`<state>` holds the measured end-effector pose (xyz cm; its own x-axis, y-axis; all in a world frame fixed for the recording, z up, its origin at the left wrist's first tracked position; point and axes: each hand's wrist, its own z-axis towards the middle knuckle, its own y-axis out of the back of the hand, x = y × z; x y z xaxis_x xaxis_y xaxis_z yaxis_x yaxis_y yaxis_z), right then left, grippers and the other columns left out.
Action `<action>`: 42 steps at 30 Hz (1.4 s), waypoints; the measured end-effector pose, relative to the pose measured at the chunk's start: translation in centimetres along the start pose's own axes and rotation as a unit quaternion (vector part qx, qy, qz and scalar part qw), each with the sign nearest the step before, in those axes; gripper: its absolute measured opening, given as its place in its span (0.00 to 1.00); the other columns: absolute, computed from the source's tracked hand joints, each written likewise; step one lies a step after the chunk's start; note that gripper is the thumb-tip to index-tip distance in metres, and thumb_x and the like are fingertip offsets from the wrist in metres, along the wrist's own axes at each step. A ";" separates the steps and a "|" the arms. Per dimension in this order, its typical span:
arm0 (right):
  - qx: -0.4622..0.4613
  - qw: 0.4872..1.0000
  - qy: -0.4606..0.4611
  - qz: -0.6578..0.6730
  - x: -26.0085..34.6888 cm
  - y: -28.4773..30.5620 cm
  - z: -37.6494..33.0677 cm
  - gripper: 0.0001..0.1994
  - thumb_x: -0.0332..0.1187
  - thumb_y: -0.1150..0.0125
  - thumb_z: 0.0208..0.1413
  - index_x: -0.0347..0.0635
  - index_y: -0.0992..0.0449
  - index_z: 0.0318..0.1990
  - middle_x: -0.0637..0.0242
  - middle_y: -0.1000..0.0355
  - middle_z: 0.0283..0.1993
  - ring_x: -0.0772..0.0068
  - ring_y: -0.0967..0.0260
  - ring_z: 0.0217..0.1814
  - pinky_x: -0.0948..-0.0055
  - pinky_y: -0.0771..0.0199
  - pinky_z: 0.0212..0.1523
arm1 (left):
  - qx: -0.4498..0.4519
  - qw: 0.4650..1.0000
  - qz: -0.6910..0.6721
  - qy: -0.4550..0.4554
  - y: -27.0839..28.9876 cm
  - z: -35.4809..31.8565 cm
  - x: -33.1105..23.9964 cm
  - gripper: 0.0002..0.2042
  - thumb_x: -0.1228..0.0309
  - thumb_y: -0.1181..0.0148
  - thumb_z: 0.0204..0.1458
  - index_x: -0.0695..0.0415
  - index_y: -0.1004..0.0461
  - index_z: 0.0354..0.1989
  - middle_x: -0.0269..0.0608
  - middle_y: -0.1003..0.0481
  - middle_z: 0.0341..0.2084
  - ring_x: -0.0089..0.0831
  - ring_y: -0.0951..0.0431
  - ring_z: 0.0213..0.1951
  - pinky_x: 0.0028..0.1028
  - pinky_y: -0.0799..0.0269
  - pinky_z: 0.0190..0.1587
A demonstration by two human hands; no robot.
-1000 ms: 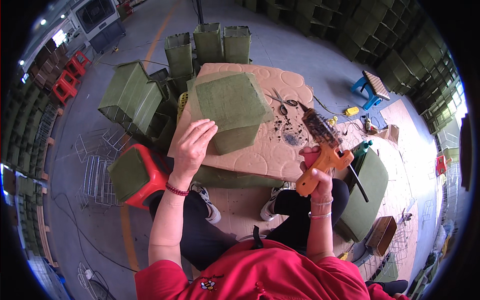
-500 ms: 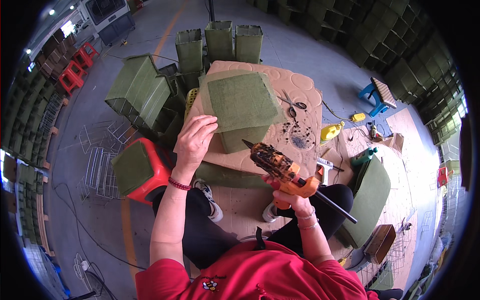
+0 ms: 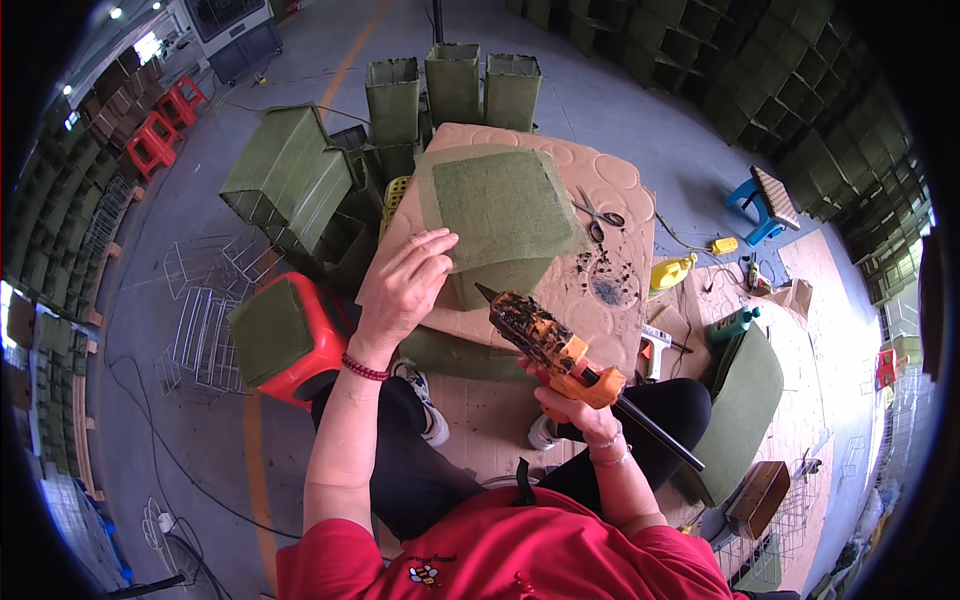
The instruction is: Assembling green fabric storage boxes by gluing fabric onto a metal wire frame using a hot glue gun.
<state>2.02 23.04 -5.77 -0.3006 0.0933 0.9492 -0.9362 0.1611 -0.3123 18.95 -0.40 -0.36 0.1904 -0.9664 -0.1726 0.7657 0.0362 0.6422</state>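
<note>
With my left hand [image 3: 412,282] I pinch the lower left corner of a sheet of green mesh fabric [image 3: 497,205]. The sheet has a paler see-through border and lies over a green board-like piece [image 3: 510,279] on the cardboard work surface. My right hand [image 3: 580,408] is wrapped around an orange hot glue gun [image 3: 550,345], its front caked with dark residue and a black glue stick [image 3: 660,434] poking out of its back. The nozzle points at the fabric's lower edge, close to my left fingers; whether it touches cannot be made out.
Scissors [image 3: 600,215] and dark crumbs [image 3: 608,285] lie on the cardboard [image 3: 480,322]. Green fabric-covered boxes [image 3: 452,90] stand behind and left. A red stool [image 3: 318,373] carries green pieces. At right are a yellow bottle [image 3: 672,273], a white glue gun [image 3: 655,350] and a teal bottle [image 3: 735,322].
The whole view has shifted slightly to the right. The glue gun has moved left relative to the surface, its nozzle nearer my left fingers. My left hand stays at the fabric corner.
</note>
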 end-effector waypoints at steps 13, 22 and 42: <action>-0.016 0.999 -0.008 0.028 -0.2 0.0 -0.2 0.17 0.15 0.44 0.48 0.38 0.27 0.47 0.63 0.29 0.50 0.62 0.35 0.61 0.65 0.40 0.64 | 0.004 1.000 0.014 -0.023 0.1 -0.1 0.0 0.08 0.82 0.39 0.45 0.62 0.27 0.34 0.42 0.23 0.44 0.38 0.23 0.49 0.32 0.23 0.48; -0.045 0.997 0.023 -0.051 0.7 -1.6 -0.1 0.17 0.15 0.44 0.50 0.40 0.26 0.48 0.63 0.28 0.50 0.74 0.31 0.49 0.77 0.32 0.45 | -0.024 0.996 -0.076 0.027 0.3 0.9 0.1 0.08 0.81 0.38 0.46 0.61 0.22 0.36 0.41 0.21 0.35 0.36 0.20 0.41 0.30 0.22 0.43; -0.057 0.987 0.057 -0.137 -1.9 -4.1 2.1 0.14 0.16 0.44 0.52 0.39 0.28 0.45 0.65 0.30 0.47 0.75 0.35 0.53 0.73 0.37 0.56 | -0.033 0.991 -0.095 0.085 0.2 1.6 -0.2 0.06 0.81 0.40 0.50 0.63 0.22 0.37 0.43 0.21 0.31 0.36 0.20 0.34 0.30 0.25 0.36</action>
<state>5.99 20.14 -6.18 -0.0099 0.1405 0.9900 -0.9512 0.3042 -0.0527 18.12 -0.63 1.02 0.1344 -0.9009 -0.4128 0.8351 -0.1213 0.5365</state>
